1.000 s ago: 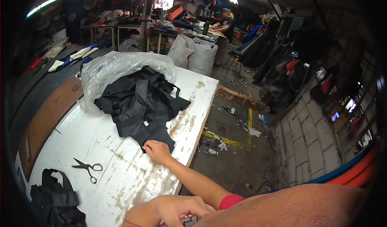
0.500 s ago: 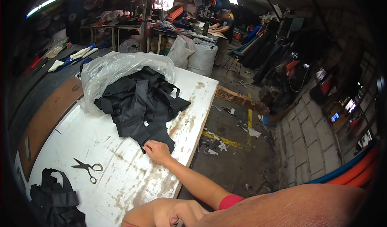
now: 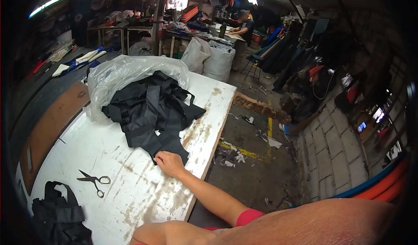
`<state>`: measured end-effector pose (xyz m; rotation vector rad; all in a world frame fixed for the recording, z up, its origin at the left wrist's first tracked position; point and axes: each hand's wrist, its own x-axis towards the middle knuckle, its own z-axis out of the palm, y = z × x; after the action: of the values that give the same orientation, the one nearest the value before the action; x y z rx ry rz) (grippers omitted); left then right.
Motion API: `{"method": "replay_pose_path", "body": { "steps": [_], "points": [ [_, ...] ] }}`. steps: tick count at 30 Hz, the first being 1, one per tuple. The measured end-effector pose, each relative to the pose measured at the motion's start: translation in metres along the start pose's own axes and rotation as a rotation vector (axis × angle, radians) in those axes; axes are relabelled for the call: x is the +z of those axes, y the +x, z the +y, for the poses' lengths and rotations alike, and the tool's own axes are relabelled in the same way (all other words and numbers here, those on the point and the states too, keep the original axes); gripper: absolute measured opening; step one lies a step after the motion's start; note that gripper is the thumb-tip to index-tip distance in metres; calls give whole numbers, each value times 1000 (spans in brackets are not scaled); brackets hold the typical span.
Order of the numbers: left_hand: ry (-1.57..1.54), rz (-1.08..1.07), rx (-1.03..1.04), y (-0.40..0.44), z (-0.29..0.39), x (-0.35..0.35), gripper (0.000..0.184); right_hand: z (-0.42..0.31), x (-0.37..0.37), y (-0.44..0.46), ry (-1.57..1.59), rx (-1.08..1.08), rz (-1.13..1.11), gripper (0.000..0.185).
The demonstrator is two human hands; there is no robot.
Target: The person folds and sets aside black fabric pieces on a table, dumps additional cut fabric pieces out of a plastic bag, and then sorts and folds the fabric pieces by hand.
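My left hand [image 3: 170,163] is at the near edge of a heap of black fabric pieces [image 3: 152,114], its fingers closed on one piece. The heap spills out of a clear plastic bag [image 3: 98,86] on the white worktable [image 3: 126,179]. Bare skin of my right arm [image 3: 313,223] fills the bottom right, very close to the camera. The fingers of that hand cannot be made out. Dark metal scissors [image 3: 93,179] lie on the table to the left, blades apart. Below them is a smaller pile of black fabric pieces [image 3: 61,219].
Stuffed sacks [image 3: 219,62] stand beyond the table. A co-worker [image 3: 246,27] is at a far bench. Scraps [image 3: 238,158] litter the floor right of the table, near a block wall [image 3: 333,153]. A brown board [image 3: 52,127] lines the left edge.
Curled fingers seen at the bottom centre no longer show; smooth skin and some pink cloth appear there instead. My left hand stays on the fabric.
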<state>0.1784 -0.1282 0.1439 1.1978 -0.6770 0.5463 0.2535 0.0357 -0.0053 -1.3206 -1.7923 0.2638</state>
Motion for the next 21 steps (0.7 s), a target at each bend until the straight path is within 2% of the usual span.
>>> {"method": "replay_pose_path", "body": {
  "steps": [21],
  "points": [
    [40, -50, -170, 1, -5, -13, 33, -1, 0, -1, 3, -7, -32, 15]
  ]
}}
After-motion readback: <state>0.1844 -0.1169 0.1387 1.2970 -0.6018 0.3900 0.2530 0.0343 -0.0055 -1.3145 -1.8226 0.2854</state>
